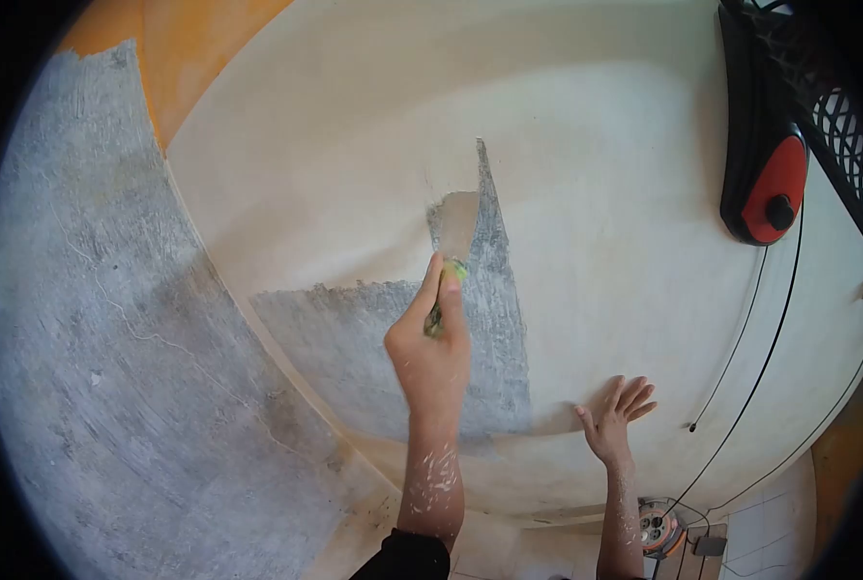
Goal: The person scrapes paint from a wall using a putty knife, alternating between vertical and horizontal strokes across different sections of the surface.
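Observation:
My left hand (431, 333) is closed around the patterned green handle of a scraper (458, 222). The broad blade points up and lies against the wall, at the edge between its pale coating (354, 174) and an exposed rough grey patch (460, 367). A narrow grey strip rises to a point beside the blade. Lower and to the right, my right hand (613, 425) rests on the pale wall with its fingers spread and nothing in it. Whitish flecks mark both forearms.
A black and red wall fan (777, 188) hangs at the upper right, its cords running down. A cable reel (658, 530) sits at the lower right. Another rough grey wall surface (141, 338) fills the left, below an orange area (194, 58).

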Demonstrator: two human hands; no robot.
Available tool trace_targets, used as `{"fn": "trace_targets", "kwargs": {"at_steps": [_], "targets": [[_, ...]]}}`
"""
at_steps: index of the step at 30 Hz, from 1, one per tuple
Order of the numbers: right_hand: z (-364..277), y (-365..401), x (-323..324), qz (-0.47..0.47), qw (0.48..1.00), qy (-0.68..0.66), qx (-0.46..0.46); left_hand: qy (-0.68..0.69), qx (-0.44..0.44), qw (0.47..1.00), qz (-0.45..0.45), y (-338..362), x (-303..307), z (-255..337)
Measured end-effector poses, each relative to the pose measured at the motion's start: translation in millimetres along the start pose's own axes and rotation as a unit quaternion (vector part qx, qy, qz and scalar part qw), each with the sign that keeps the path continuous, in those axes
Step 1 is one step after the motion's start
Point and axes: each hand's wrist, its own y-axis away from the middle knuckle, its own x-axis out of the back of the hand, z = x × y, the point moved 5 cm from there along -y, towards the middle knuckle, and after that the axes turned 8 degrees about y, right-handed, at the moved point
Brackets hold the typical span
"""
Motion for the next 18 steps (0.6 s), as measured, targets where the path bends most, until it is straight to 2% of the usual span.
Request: {"fn": "trace_targets", "kwargs": {"at_steps": [1, 4, 7, 10, 13, 16, 18], "targets": [[0.8, 2.2, 0.0, 0.000, 1.000, 0.002, 0.002, -0.009, -0.031, 0.999, 0.011, 1.8, -2.4, -3.7], [2.1, 4.6, -3.6, -0.003, 1.000, 0.003, 0.004, 0.000, 0.028, 1.000, -0.007, 6.4, 0.9, -7.8], [2.3, 1.2, -2.7, 0.003, 1.000, 0.001, 0.001, 0.023, -0.007, 1.000, -0.011, 7.5, 1.9, -1.7], [-1.8, -6.3, -0.8, 0.022, 1.000, 0.011, 0.005, -0.018, 0.091, 0.995, -0.036, -1.9, 8.2, 8.6], [0.9, -0.8, 2.8, 0.022, 1.000, 0.007, 0.009, 0.016, 0.006, 0.999, -0.027, 11.6, 7.1, -12.3], [-2.9, 2.8, 1.5, 0.021, 1.000, 0.009, 0.004, 0.025, -0.091, 0.995, 0.011, -12.3, -7.0, -4.0], [-0.7, -1.2, 0.7, 0.013, 1.000, 0.006, 0.000, 0.024, -0.012, 1.000, -0.013, -24.0, -3.6, 12.6]]}}
